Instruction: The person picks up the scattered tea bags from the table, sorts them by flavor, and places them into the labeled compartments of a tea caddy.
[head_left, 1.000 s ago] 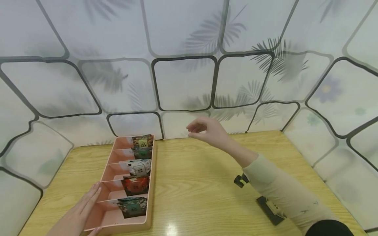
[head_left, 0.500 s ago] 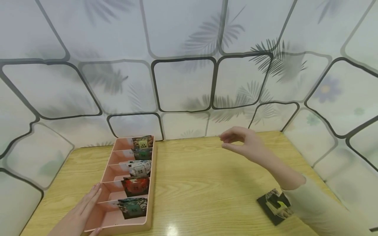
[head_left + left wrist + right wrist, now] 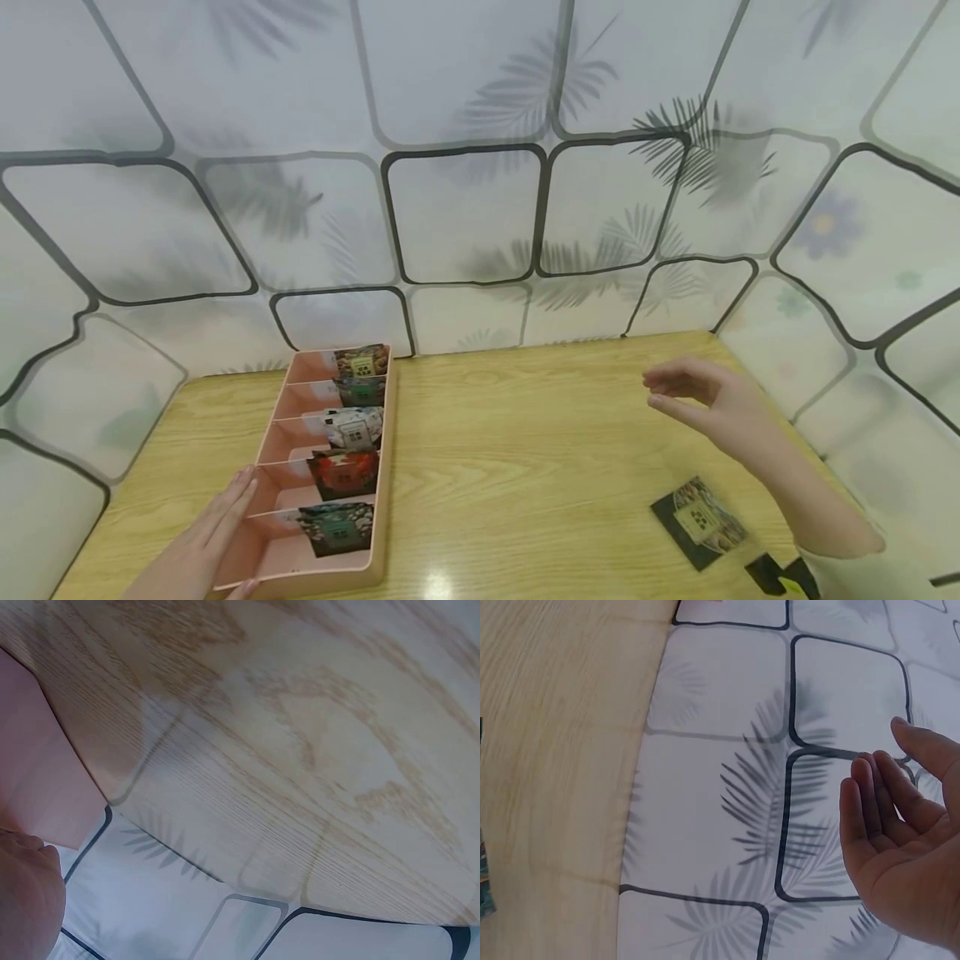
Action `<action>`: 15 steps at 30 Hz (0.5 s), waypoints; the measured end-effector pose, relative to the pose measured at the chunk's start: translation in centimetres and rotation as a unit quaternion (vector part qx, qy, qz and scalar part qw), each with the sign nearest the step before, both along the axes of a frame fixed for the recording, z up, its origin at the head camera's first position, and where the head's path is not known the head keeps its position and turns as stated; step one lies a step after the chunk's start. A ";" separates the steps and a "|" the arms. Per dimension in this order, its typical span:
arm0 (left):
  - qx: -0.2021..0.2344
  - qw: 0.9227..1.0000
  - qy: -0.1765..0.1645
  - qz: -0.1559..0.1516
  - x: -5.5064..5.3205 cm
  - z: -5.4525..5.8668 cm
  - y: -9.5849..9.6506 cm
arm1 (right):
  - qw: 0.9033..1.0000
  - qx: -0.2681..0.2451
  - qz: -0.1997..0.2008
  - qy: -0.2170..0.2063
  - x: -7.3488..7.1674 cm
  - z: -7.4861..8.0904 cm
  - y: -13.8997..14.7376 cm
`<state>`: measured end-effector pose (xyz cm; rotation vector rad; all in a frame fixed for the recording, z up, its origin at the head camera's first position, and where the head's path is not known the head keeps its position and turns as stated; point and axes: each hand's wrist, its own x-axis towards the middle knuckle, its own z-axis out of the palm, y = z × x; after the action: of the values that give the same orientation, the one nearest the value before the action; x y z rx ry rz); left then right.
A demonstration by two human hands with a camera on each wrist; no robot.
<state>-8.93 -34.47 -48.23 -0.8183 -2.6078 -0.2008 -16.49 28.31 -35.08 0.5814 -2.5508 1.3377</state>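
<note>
In the head view, a long pink divided box (image 3: 381, 500) stands on the left of the table. My left hand (image 3: 191, 542) rests against its near left corner, fingers straight along the side wall and thumb at the front wall. Each compartment shows snack packets upright at its right end: a dark green packet (image 3: 339, 529) nearest, then a red packet (image 3: 345, 473), a white packet (image 3: 356, 427), another green packet (image 3: 362, 392) and a brown packet (image 3: 363, 361). My right hand (image 3: 712, 404) hovers at the right, fingers loosely bent, with nothing in it.
A dark packet with a printed nut picture (image 3: 699, 521) lies flat on the wooden table (image 3: 517, 467), below the right hand. The black wrist camera (image 3: 783, 575) sits by the right sleeve. A patterned curtain (image 3: 465, 217) encloses the table at the back and sides.
My right hand has moved right and down from near the back middle, its arm uncovering the flat packet on the table. The left hand and the box stay in place.
</note>
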 end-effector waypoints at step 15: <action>-0.005 1.000 -0.004 0.002 -0.3 -0.1 0.0 | 0.990 0.023 -0.110 -0.083 3.6 -4.1 6.1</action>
<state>-9.21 -34.50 -48.29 -0.8173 -2.6185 -0.1907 -12.89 34.37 -39.18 0.1944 -2.6875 1.3029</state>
